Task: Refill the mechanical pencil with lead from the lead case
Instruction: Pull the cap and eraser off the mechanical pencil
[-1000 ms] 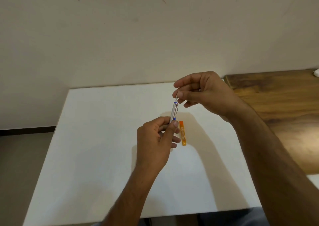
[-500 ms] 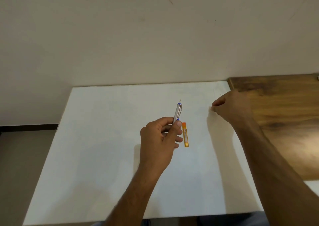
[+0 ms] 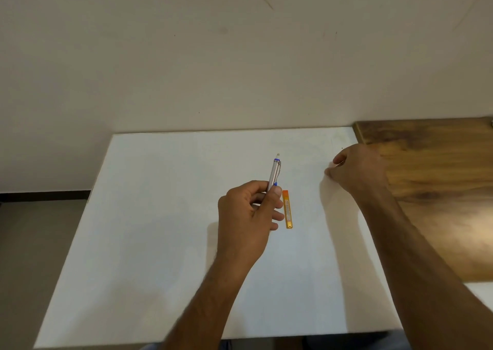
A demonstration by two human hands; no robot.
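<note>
My left hand (image 3: 248,216) holds a silver mechanical pencil (image 3: 274,174) with blue trim upright above the white table (image 3: 160,216). Its top end shows a small white eraser tip. The orange lead case (image 3: 287,209) lies flat on the table just right of my left fingers and apart from them. My right hand (image 3: 357,172) rests knuckles-up on the table near its right edge, fingers curled down with the tips at the surface. Whatever lies under those fingertips is hidden.
A dark wooden table (image 3: 440,189) butts against the white table's right side. A plain wall (image 3: 240,56) rises directly behind both. The floor (image 3: 32,243) shows at the left.
My right hand left the top of the pencil and moved right and down to the table near the wooden edge. The pencil's white tip is now uncovered. My left hand barely moved.
</note>
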